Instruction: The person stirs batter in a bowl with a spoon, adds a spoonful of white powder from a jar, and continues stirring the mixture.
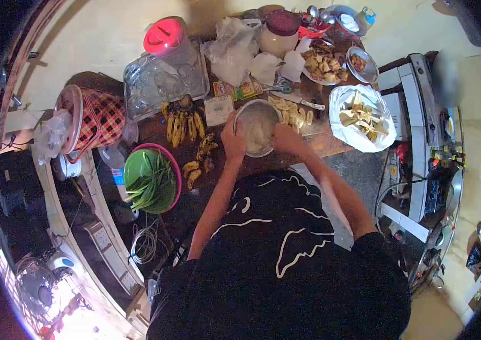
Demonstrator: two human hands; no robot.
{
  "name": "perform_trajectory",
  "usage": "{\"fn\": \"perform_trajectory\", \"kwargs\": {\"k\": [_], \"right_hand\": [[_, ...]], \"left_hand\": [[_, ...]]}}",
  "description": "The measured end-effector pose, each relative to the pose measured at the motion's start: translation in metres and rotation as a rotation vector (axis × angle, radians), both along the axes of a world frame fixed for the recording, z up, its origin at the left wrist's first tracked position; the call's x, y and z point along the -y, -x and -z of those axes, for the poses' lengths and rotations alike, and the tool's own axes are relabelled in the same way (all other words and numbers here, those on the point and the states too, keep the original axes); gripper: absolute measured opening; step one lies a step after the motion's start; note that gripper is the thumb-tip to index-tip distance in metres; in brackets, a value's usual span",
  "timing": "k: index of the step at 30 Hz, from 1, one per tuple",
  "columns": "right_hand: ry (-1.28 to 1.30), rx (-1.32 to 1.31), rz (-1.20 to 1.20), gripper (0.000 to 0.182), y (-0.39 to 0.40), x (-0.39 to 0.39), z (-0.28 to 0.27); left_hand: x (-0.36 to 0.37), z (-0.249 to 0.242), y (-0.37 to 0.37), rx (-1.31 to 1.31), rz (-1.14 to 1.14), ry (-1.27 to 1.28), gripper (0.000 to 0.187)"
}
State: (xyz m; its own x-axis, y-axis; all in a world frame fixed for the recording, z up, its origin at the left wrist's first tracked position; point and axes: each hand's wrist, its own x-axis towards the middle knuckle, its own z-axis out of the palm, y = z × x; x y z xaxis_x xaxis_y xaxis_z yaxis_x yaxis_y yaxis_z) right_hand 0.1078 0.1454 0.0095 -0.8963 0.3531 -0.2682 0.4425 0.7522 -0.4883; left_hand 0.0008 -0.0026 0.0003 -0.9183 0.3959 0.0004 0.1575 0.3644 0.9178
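Observation:
A round metal bowl point(258, 128) with a pale mixture in it stands at the table's near edge. My left hand point(233, 139) is closed on the bowl's left rim. At the right side of the bowl is my right hand point(287, 139), its fingers curled; what they hold, if anything, is hidden. Pale sliced pieces point(291, 113) lie just behind and right of the bowl, beside a knife point(306, 102). Bananas point(182, 126) lie to the left. On the right, a white-lined bowl point(388, 131) holds peels point(363, 118).
A glass-filled tray point(130, 107) and a red-lidded container point(165, 38) stand at the back left. Green leaves point(152, 181) fill a green basin point(136, 164). At the back are a dark-lidded jar point(279, 41) and a plate of brown pieces point(324, 65). A stove point(426, 85) is at right.

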Motion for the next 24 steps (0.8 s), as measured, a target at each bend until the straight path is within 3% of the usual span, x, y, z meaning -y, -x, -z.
{"fn": "perform_trajectory", "kwargs": {"k": [2,5,8,11,14,17,20,24], "right_hand": [[0.251,0.062,0.098,0.028,0.001,-0.012,0.005],[-0.089,-0.015,0.029,0.029,-0.01,0.0,0.011],[0.189,0.084,-0.119,0.028,0.0,-0.001,-0.02],[-0.044,0.009,0.136,0.029,0.0,0.0,0.004],[-0.078,0.029,-0.004,0.028,-0.007,0.011,-0.016],[0.119,-0.036,-0.06,0.026,-0.001,-0.004,-0.018],[-0.157,0.025,-0.031,0.025,-0.003,-0.001,-0.006],[-0.159,0.099,-0.197,0.019,-0.007,0.011,-0.026]], "left_hand": [[0.004,-0.004,-0.005,0.014,0.028,-0.011,0.036],[0.004,0.006,-0.004,-0.023,0.017,-0.021,0.036],[0.002,-0.001,-0.007,-0.014,0.012,-0.018,0.036],[0.001,0.001,-0.007,0.033,0.016,-0.041,0.036],[0.004,0.013,-0.006,-0.022,-0.028,0.023,0.035],[0.003,0.002,-0.009,-0.008,0.003,0.025,0.036],[0.003,0.0,-0.009,-0.038,0.015,-0.002,0.036],[0.004,-0.005,-0.01,-0.028,-0.002,0.082,0.036]]}}
